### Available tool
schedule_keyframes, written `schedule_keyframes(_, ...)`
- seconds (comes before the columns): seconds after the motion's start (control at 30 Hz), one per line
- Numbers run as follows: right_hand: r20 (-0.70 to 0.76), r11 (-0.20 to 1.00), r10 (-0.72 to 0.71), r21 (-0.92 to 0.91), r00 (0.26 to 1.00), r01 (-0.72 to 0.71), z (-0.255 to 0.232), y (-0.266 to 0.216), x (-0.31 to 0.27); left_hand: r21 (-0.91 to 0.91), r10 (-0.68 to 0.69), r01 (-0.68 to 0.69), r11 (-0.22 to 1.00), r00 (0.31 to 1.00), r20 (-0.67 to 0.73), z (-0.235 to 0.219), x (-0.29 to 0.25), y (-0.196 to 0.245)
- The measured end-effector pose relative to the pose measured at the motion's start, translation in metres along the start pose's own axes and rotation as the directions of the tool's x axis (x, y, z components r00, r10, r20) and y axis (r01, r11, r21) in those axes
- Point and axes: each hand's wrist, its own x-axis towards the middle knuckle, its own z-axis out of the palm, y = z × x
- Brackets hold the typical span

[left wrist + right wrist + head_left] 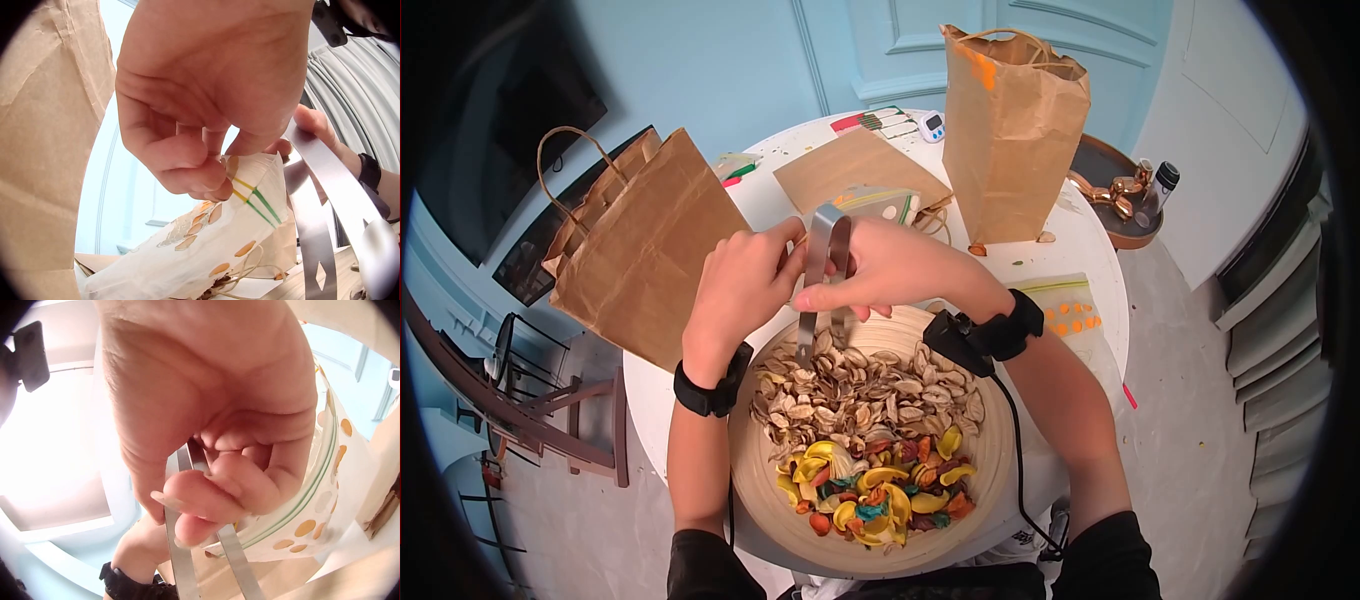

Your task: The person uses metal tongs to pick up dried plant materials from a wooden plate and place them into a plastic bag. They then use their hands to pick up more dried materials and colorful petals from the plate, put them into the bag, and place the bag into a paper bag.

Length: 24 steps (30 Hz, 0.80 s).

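Note:
In the left wrist view my left hand (206,94) pinches the zip edge of a clear plastic zip bag (240,225) printed with orange spots. My right hand (910,262) holds metal tongs (814,270), their arms pointing down over a round wooden basin (745,490). Beside its curled fingers, the bag (328,487) shows in the right wrist view; whether they also grip it I cannot tell. Inside the basin, pale dried pods (870,385) fill the far part, and coloured potpourri pieces (885,500) in yellow, orange and teal lie nearer me.
Brown paper bags stand at the left (660,235) and back right (1015,140) of the round white table (1100,260). A flat brown sheet (840,165), a small timer (932,125) and another spotted zip bag (1070,315) lie on it. A dark side stand (1135,228) is beyond.

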Motion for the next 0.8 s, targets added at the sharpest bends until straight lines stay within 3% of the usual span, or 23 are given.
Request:
schedule_keyframes(0.07, 0.038, 1.000, -0.015, 0.024, 0.999, 0.014, 0.004, -0.005, -0.002, -0.012, 0.007, -0.008, 1.000, 1.000, -0.009, 0.002, -0.001, -0.003)
schedule_keyframes(0.17, 0.098, 0.996, 0.034, -0.083, 0.995, -0.026, 0.004, -0.007, -0.001, -0.039, 0.017, -0.017, 0.999, 1.000, 0.005, 0.004, 0.000, -0.006)
schedule_keyframes(0.4, 0.132, 1.000, -0.020, -0.005, 0.991, 0.021, 0.010, -0.008, -0.001, 0.025, 0.005, -0.004, 1.000, 1.000, -0.015, -0.001, -0.002, 0.000)
schedule_keyframes(0.8, 0.194, 0.997, -0.063, 0.048, 0.979, 0.055, 0.018, -0.003, 0.004, -0.052, 0.068, -0.071, 0.996, 0.996, -0.057, 0.002, -0.001, -0.007)
